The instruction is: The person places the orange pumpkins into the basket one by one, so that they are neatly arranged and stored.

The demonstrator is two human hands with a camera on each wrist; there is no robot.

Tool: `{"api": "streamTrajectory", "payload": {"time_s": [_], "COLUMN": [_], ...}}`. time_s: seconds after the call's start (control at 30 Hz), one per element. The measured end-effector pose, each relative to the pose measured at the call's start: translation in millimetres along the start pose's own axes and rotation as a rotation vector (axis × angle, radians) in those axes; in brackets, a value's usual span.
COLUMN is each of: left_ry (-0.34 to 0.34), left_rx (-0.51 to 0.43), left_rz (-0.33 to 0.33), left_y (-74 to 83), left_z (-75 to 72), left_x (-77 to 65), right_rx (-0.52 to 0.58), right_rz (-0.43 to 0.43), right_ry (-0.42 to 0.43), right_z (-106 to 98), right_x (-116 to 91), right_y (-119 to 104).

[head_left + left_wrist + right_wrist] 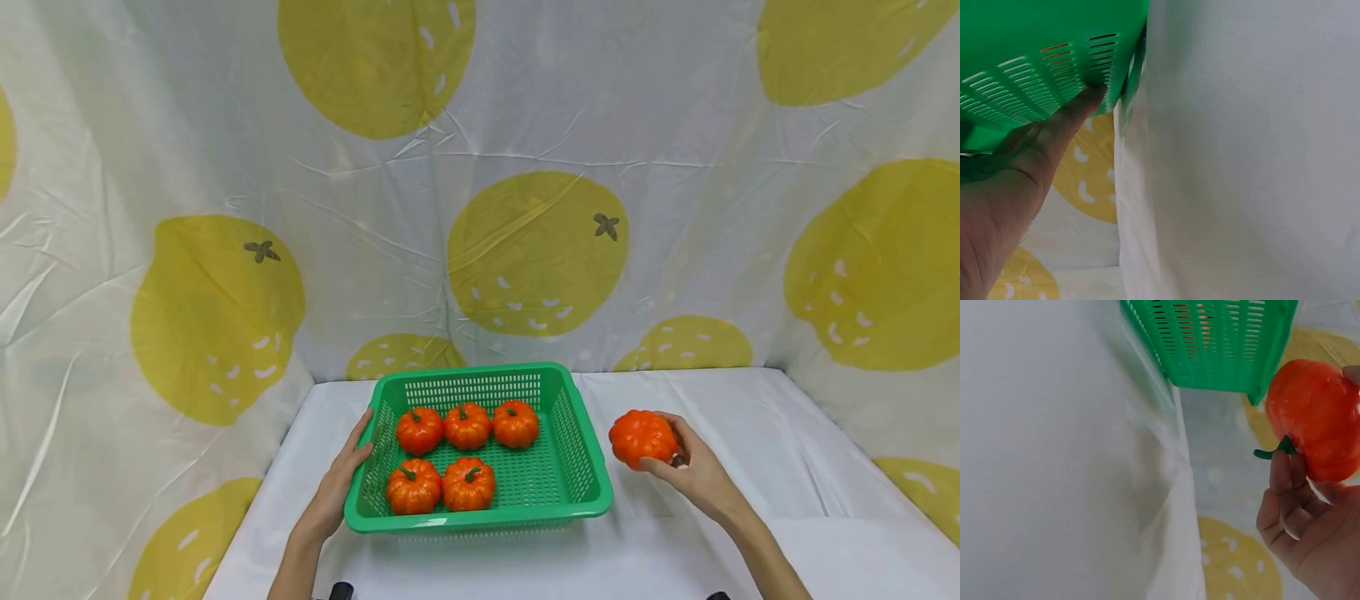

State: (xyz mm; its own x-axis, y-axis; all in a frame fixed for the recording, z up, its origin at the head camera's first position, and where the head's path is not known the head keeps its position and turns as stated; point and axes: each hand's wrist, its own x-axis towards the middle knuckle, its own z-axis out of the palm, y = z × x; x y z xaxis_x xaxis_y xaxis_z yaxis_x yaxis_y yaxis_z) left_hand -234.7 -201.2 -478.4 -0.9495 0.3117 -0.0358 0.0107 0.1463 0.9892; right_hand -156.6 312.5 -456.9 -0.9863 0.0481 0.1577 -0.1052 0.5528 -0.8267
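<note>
A green plastic basket (525, 521) with slotted walls stands on the white table. Several small orange pumpkins (467, 427) with green stems sit inside it in two rows, towards its left. Against the basket's left side rests my left hand (335, 492), its fingers extended along the slotted wall in the left wrist view. To the right of the basket, my right hand (697, 471) holds another orange-red pumpkin (642, 438) above the table. That pumpkin is tipped so its green stem (1285, 446) points back towards the fingers, as the right wrist view shows.
White cloth (750, 442) covers the table. Behind and at both sides hang white curtains printed with yellow lemons (538, 254). The right part of the basket floor (528, 483) shows bare mesh.
</note>
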Motion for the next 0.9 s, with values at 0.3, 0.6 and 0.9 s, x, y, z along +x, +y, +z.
{"api": "streamTrajectory", "payload": {"time_s": [0.3,0.6,0.9], "left_ry": [0.008,0.009,0.012], "left_rx": [0.005,0.003,-0.004], "left_rz": [-0.003,0.002,0.006], "left_y": [0.5,-0.5,-1.5], "left_z": [0.3,1.3,1.0], "left_x": [0.1,0.0,0.1], "right_rx": [-0.056,0.014,0.226], "right_rz": [0.04,0.091,0.086], "right_ry": [0.023,0.024,-0.016], "right_z": [1.0,-1.6,1.3], "right_x": [-1.7,0.0,0.2], "right_y": [1.7,2.6,2.2]}}
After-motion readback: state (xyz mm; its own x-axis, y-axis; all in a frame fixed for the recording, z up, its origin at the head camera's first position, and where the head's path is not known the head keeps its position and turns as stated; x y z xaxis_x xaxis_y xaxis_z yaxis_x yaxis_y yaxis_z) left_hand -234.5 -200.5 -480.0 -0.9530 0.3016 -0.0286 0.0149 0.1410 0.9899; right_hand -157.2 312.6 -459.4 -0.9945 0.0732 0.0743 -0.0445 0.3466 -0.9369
